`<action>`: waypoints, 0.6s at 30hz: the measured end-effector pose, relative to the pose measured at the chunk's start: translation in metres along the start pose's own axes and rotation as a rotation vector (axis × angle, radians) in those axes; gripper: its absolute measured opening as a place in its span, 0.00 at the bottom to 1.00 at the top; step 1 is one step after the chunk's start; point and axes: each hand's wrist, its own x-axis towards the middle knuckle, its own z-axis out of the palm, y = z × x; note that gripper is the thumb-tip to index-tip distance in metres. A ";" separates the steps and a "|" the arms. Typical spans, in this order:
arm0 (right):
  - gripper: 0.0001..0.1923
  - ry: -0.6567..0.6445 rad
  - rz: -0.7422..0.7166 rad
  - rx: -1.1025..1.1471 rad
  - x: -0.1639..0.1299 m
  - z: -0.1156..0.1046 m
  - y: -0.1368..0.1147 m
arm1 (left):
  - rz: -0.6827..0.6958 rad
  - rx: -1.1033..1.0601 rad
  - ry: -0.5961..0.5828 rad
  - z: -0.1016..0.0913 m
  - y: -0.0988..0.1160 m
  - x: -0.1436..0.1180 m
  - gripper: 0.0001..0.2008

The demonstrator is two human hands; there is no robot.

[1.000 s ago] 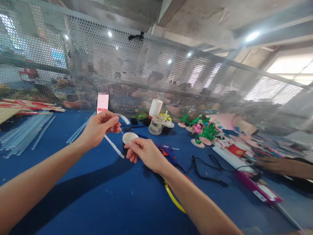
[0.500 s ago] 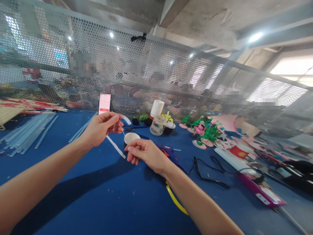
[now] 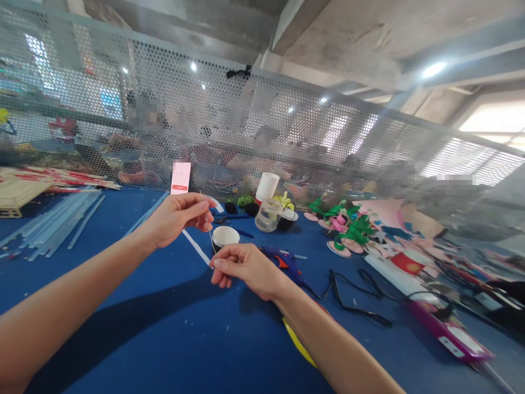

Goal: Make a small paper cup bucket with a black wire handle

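Above the blue tabletop [image 3: 123, 339], the left hand [image 3: 176, 219] pinches the upper end of a thin wire [image 3: 209, 236] between thumb and fingertips, while the right hand [image 3: 246, 267] pinches its lower end. Just behind the right grip stands a small white-lined cup [image 3: 225, 237]; a blue glue gun [image 3: 287, 261] lies right of it.

I see a blue desk [image 3: 172, 339] backed by a perforated metal screen [image 3: 287, 137]. Clear plastic strips [image 3: 53, 221] lie far left. A stack of white cups [image 3: 267, 187] stands behind a clear jar [image 3: 266, 215]. Green ribbon decorations [image 3: 346, 227] sit right, with a black cable [image 3: 356, 293] and a purple tool [image 3: 449, 331] nearer.
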 end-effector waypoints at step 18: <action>0.17 0.111 -0.028 0.151 0.008 0.018 0.009 | -0.028 -0.085 0.032 -0.002 -0.007 0.004 0.09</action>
